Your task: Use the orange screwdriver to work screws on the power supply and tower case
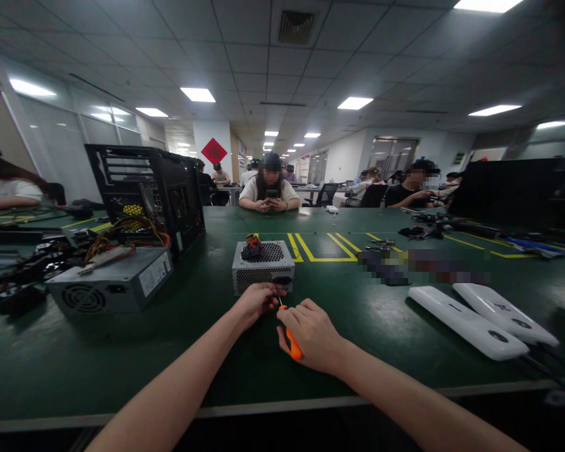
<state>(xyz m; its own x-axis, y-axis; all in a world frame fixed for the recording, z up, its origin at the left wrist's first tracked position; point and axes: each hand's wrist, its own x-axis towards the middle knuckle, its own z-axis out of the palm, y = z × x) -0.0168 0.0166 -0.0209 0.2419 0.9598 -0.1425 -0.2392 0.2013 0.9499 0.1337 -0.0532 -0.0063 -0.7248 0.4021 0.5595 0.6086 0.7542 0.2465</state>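
Observation:
A grey computer power supply (258,275) with perforated sides stands on the green table in front of me, a bundle of dark and coloured cables (252,248) on its top. My right hand (314,333) is wrapped round the orange handle of a screwdriver (293,344). Its shaft points up and away, toward the power supply's lower right corner. Beside the shaft, my left hand (260,301) is closed, thumb and fingertips together close to the power supply's front face. What those fingertips pinch is too small and dark to make out.
On the left stand an open black computer case (181,201) and a second power supply (108,282) with loose wires. Two white devices (468,321) with cables lie at the right. Tools (381,243) and a dark monitor (503,194) are farther back. Across the table a person (270,188) holds a phone.

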